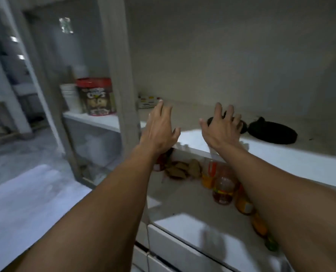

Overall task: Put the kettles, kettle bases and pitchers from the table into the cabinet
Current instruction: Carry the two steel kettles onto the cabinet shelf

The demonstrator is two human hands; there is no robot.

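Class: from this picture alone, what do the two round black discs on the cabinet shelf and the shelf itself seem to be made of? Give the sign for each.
Black discs: probably matte plastic, dark and without glint; blur leaves it open.
Shelf: likely white laminated or painted board, smooth with a light sheen.

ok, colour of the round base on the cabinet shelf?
Black. The kettle base shows clearly in the head view, right of the right hand.
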